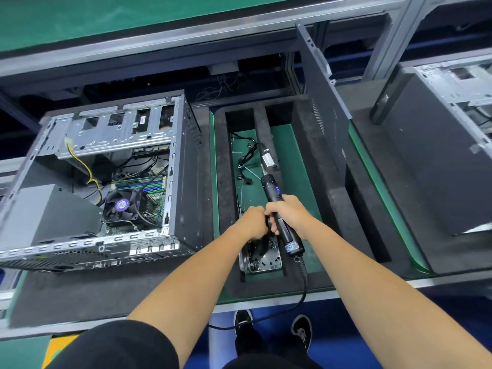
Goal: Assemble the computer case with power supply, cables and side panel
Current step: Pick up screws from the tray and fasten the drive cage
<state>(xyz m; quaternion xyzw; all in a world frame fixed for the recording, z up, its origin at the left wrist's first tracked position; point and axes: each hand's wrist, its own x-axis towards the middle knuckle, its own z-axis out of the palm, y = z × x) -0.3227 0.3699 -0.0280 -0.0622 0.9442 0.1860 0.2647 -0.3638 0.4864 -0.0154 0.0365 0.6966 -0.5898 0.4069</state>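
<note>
Green bench (300, 155) — screwdriver (277, 206) tip-away

Single head-worn wide-angle view, looking forward and steeply down — close over both bare forearms, open grey metal computer case (106, 182) at left, black shoes (274, 331) below (edges bowed by the lens).

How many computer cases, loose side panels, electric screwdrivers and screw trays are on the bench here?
Computer cases: 2 (open case, second case at right)
Loose side panels: 1 (side panel, standing upright)
Electric screwdrivers: 1 (screwdriver, in right hand)
Screw trays: 1 (screw tray)
Total: 5
</note>
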